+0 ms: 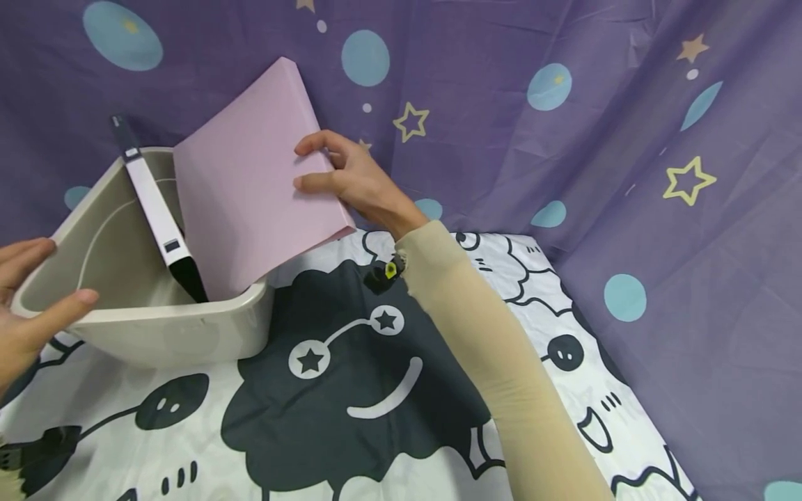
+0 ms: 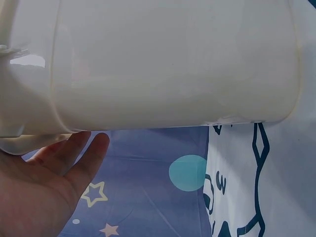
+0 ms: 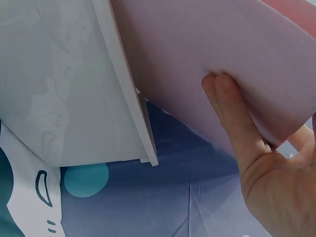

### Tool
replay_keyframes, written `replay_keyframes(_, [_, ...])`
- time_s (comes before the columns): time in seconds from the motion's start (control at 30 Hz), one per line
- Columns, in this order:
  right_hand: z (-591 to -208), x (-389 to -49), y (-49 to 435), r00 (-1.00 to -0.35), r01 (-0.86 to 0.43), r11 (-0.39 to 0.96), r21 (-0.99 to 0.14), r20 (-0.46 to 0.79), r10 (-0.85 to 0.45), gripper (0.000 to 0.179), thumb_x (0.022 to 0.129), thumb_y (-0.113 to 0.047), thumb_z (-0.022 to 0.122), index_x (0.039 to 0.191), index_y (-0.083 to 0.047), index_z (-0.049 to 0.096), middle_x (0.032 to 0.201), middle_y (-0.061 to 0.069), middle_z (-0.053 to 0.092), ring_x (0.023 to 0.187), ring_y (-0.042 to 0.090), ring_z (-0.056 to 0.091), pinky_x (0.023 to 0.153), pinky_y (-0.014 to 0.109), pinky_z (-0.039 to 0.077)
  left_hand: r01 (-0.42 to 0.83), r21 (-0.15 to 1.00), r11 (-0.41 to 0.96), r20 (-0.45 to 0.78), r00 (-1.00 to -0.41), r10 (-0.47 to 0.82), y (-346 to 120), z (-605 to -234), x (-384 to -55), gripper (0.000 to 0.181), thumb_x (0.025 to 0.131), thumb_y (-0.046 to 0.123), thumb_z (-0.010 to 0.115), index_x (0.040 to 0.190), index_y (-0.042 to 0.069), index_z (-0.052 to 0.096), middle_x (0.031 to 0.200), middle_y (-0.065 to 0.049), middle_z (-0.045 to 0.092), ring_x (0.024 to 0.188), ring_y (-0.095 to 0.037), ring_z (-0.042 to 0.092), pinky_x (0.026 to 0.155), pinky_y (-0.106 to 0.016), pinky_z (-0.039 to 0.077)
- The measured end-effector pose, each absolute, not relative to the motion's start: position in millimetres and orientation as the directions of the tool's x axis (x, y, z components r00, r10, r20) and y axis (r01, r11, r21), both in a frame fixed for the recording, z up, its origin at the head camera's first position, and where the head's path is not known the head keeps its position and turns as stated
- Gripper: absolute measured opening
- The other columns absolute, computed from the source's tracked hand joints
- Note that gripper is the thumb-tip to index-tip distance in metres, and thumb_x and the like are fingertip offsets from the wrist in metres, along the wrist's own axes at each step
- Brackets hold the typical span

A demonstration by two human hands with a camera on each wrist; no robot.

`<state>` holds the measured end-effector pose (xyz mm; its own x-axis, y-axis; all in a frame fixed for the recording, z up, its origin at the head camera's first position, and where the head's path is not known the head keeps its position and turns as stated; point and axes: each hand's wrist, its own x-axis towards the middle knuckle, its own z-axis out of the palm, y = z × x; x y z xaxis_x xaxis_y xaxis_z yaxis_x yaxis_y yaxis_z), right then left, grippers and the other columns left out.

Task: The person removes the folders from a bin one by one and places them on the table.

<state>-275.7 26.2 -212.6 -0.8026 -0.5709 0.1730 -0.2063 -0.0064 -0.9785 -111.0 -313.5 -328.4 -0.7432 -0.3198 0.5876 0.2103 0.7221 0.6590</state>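
My right hand (image 1: 360, 174) pinches the right edge of a pink binder (image 1: 250, 174), with thumb on its broad face. The binder leans up out of a pale grey plastic bin (image 1: 182, 337), its lower part inside. The right wrist view shows fingers pressing the pink cover (image 3: 187, 54) beside the bin's wall (image 3: 64, 89). My left hand (image 1: 28, 306) holds the bin's near left corner, thumb over the front rim. In the left wrist view its fingers (image 2: 81, 160) rest at the outside wall. A long narrow white piece with black ends (image 1: 156, 202) leans inside the bin, left of the binder.
The bin stands on a white and dark cartoon-print cloth (image 1: 376, 445). Behind and to the right hangs a purple curtain (image 1: 489, 160) with stars and blue dots. A small black device (image 1: 382, 275) sits at my right wrist.
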Motion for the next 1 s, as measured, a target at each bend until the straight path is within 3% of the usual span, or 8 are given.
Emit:
replay_keyframes(0.2, [-215,-275,31,-0.817,-0.189,-0.022,-0.982,0.169,-0.551,0.041,0.08,0.004,0.067,0.117,-0.007,0.053,0.104,0.017,0.061,0.079,0.034,0.066,0.065,0.043,0.056,0.2,0.655,0.728,0.587,-0.742,-0.324,-315,-331,-112,0.067,0.081,0.012,0.071,0.142,0.004,0.044,0.148,-0.001,0.039,0.133,-0.001,0.031,0.106,-0.013,0.02])
replay_keyframes(0.43, [-218,-273,37,-0.829,-0.201,-0.045,-0.979,0.194,-0.525,0.041,0.08,0.002,0.068,0.117,-0.008,0.055,0.102,0.018,0.062,0.076,0.033,0.067,0.062,0.043,0.056,0.182,0.658,0.73,0.573,-0.75,-0.329,-307,-326,-108,0.067,0.084,0.017,0.07,0.143,0.003,0.042,0.148,-0.013,0.038,0.138,-0.01,0.029,0.109,-0.017,0.018])
replay_keyframes(0.7, [-218,-269,43,-0.848,-0.213,-0.021,-0.977,0.196,-0.493,0.042,0.08,-0.001,0.07,0.119,-0.012,0.057,0.105,0.016,0.062,0.078,0.034,0.067,0.062,0.045,0.055,0.173,0.654,0.736,0.575,-0.746,-0.336,-309,-328,-109,0.067,0.084,0.016,0.07,0.143,0.005,0.042,0.149,-0.01,0.038,0.138,-0.01,0.029,0.109,-0.018,0.019])
replay_keyframes(1.0, [-222,-267,52,-0.847,-0.228,-0.076,-0.971,0.236,-0.476,0.041,0.081,-0.003,0.07,0.118,-0.011,0.056,0.107,0.015,0.062,0.078,0.034,0.067,0.061,0.045,0.056,0.228,0.66,0.716,0.599,-0.734,-0.319,-317,-332,-114,0.066,0.08,0.012,0.071,0.141,0.003,0.045,0.147,-0.003,0.041,0.131,0.0,0.032,0.106,-0.013,0.02])
